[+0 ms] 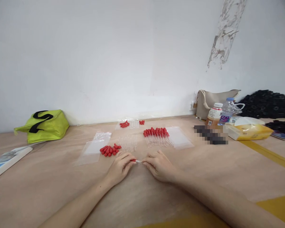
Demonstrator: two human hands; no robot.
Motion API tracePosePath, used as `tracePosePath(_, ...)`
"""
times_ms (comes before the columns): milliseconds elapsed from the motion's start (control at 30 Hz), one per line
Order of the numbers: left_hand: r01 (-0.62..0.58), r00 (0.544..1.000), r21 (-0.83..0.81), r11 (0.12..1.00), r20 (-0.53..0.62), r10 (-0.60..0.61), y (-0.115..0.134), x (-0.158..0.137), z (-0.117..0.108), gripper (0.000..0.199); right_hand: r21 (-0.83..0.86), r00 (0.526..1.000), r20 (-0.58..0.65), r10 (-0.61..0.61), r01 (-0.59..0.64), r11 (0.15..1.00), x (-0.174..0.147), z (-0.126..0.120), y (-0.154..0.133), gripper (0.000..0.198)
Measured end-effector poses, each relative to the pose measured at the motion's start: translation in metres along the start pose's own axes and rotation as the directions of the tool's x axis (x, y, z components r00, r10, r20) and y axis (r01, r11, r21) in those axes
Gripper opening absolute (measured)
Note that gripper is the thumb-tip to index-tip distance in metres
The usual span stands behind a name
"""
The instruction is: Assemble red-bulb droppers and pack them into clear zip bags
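Between my two hands is a glass dropper tube (138,161) with its end at a red rubber bulb (133,160). My left hand (122,165) pinches the red bulb, and my right hand (159,165) pinches the clear tube from the other side. A pile of loose red rubber bulbs (110,149) lies just beyond my left hand. Beside that pile, several bare glass tubes (128,143) are spread out. Past my right hand, a row of droppers with red bulbs fitted (156,136) lies side by side, bulbs toward the wall.
Clear plastic bags (92,150) lie at left, with another (180,137) right of the dropper row. More red bulbs (124,124) lie near the wall. Around the edges are a green bag (47,125), power strip (11,161), bottles (214,114), tissue pack (250,130) and beige bag (203,106).
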State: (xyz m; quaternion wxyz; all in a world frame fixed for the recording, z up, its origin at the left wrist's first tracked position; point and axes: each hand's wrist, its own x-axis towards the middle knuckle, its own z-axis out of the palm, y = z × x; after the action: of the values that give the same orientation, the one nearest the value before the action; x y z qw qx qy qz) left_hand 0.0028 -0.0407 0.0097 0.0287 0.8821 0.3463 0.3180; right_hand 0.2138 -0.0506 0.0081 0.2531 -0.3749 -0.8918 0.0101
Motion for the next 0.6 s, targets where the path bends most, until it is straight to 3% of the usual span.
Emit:
tracePosePath(133,0.035,0.999,-0.003,0.999,-0.027,-0.035,-0.005,-0.002,0.0,0.014,-0.033,0.998,-0.064,-0.013,0.011,0.999,-0.002,-0.002,0.006,0.021)
tracePosePath(333,-0.036,0.999,-0.05,0.998,-0.008,0.036,0.001,-0.005,0.005,0.015,-0.031,0.986,-0.159,-0.043,0.039,0.999,-0.004,0.012,0.011,0.024)
tracePosePath(600,-0.074,0.997,0.025,0.997,0.007,0.074,0.004,-0.002,0.003,0.014,0.06,0.998,-0.013,0.064,-0.063,0.996,-0.003,0.012,0.01,0.032)
